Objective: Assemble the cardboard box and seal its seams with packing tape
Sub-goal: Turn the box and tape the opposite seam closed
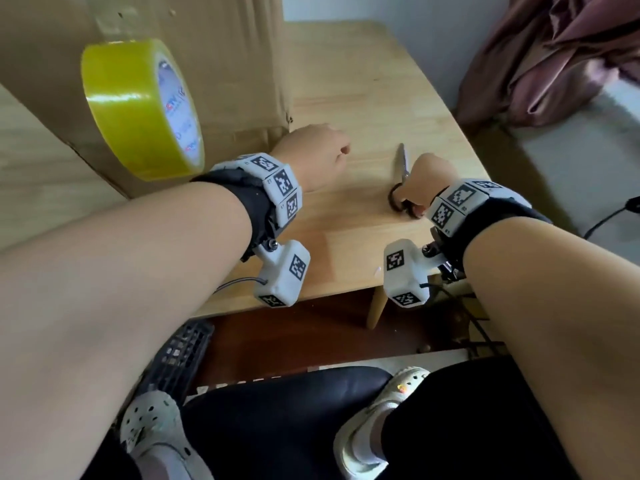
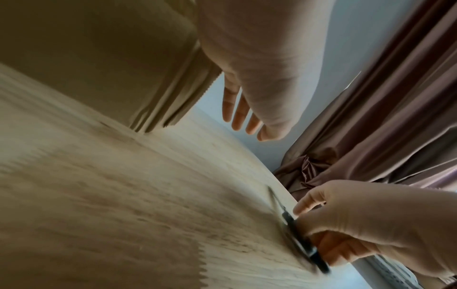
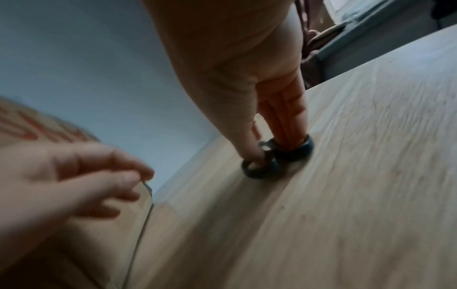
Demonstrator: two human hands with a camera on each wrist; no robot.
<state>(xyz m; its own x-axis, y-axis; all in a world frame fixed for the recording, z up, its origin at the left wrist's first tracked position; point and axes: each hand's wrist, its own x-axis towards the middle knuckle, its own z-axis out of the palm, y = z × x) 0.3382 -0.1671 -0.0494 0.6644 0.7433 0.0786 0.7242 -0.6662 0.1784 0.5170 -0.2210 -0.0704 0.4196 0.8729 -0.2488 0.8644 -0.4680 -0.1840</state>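
Observation:
A tall brown cardboard box stands on the wooden table at the left. A yellow packing tape roll hangs in front of the box's near side, below a tape strip stuck to the cardboard. My left hand hovers by the box's lower right corner, and its fingers are straight and hold nothing. Black-handled scissors lie on the table to the right. My right hand has its thumb and fingers pushed through the scissors' handle loops. The blades are shut and point away from me.
The table's near edge and a leg run below my wrists. A mauve curtain hangs at the right beyond the table's side edge. A black crate sits on the floor under the table, by my feet.

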